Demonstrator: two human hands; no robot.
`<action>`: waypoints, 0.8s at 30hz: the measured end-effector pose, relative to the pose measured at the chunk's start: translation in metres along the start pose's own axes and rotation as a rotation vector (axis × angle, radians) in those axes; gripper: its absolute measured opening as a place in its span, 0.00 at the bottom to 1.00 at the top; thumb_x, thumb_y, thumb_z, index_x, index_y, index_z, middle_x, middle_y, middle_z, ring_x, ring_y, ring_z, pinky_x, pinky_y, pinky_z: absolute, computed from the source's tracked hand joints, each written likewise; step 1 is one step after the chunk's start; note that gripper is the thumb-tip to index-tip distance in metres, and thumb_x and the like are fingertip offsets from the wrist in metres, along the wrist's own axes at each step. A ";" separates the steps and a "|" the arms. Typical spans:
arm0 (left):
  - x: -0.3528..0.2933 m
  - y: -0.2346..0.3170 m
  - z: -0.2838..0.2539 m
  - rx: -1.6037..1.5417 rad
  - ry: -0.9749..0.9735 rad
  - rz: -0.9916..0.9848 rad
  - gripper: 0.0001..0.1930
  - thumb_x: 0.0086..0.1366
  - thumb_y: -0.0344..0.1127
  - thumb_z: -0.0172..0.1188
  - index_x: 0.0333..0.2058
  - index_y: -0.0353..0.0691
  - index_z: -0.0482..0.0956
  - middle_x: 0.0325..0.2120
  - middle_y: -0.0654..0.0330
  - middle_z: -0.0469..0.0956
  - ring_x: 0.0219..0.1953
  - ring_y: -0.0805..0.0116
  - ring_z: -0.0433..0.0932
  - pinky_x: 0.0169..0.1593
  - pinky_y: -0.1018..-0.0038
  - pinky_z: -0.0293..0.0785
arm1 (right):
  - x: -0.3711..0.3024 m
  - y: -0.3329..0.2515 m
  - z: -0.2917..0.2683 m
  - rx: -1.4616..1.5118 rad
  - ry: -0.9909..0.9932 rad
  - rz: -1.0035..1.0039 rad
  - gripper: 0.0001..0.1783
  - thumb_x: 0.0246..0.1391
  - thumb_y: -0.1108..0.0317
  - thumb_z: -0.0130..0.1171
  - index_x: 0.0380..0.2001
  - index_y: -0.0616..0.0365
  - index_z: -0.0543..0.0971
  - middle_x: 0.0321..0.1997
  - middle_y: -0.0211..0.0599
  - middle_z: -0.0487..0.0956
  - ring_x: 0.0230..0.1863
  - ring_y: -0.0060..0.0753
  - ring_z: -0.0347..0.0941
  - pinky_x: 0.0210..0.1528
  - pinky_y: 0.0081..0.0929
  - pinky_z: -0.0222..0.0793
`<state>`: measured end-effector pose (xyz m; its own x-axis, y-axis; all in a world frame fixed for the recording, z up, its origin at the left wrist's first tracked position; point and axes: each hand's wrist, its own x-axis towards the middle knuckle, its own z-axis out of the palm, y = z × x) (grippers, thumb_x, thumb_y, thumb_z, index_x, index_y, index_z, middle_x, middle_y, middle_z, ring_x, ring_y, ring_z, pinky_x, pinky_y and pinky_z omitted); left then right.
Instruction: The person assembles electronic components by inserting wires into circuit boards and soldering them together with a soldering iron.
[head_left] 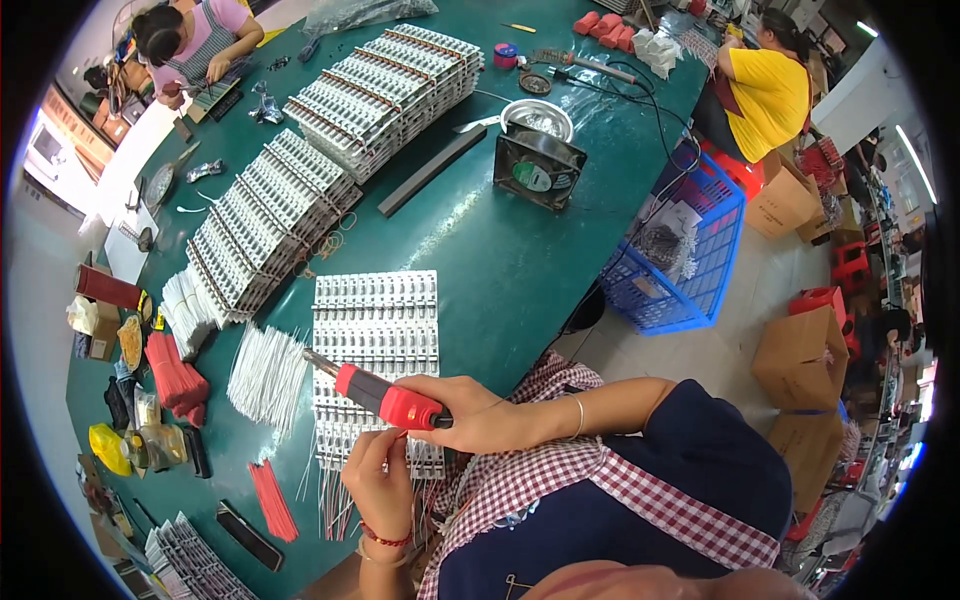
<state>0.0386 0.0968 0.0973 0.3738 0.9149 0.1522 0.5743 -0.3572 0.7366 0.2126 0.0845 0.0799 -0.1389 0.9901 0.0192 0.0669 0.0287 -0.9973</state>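
My right hand [462, 408] is closed around a red-and-black soldering gun [372, 392], its metal tip pointing up and left. That tip hangs over the left edge of a white panel [376, 312] set with rows of small metal parts. Just below the gun's rear end, my left hand [378, 478] is closed in a pinch near the panel's lower part; what its fingertips hold is too small to make out. Thin red and white wires stick out from the panel's near edge. Left of it lies a spread bundle of white wires [265, 382], with red wires [272, 502] nearer me.
Tall stacks of similar panels [270, 215] stand on the green table [470, 260]. Beyond are a small black fan [540, 170], a metal bowl [540, 117] and a dark bar [432, 172]. A blue basket [690, 300] sits right of the table. Two other people are farther off.
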 end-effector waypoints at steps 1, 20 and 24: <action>0.001 0.000 -0.001 -0.033 -0.001 -0.004 0.03 0.54 0.18 0.59 0.29 0.30 0.77 0.22 0.53 0.74 0.22 0.58 0.74 0.26 0.70 0.67 | 0.000 0.002 0.001 -0.017 0.026 -0.048 0.31 0.44 0.74 0.64 0.54 0.63 0.67 0.44 0.47 0.77 0.45 0.39 0.77 0.45 0.30 0.71; 0.006 0.000 0.013 0.137 0.069 0.069 0.13 0.49 0.17 0.60 0.34 0.37 0.79 0.24 0.51 0.78 0.22 0.55 0.76 0.26 0.68 0.68 | 0.001 0.010 0.000 -0.126 0.061 -0.172 0.35 0.39 0.77 0.61 0.55 0.63 0.65 0.48 0.53 0.74 0.49 0.55 0.72 0.50 0.38 0.70; -0.008 -0.011 0.014 0.118 0.038 0.036 0.07 0.50 0.21 0.58 0.29 0.34 0.74 0.20 0.49 0.69 0.24 0.45 0.69 0.27 0.55 0.62 | 0.000 0.012 -0.002 -0.124 0.012 -0.157 0.34 0.37 0.79 0.61 0.54 0.63 0.68 0.47 0.52 0.75 0.48 0.54 0.74 0.50 0.36 0.71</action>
<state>0.0399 0.0909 0.0792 0.3693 0.9068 0.2032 0.6433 -0.4072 0.6483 0.2158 0.0852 0.0684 -0.1457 0.9736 0.1755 0.1667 0.1991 -0.9657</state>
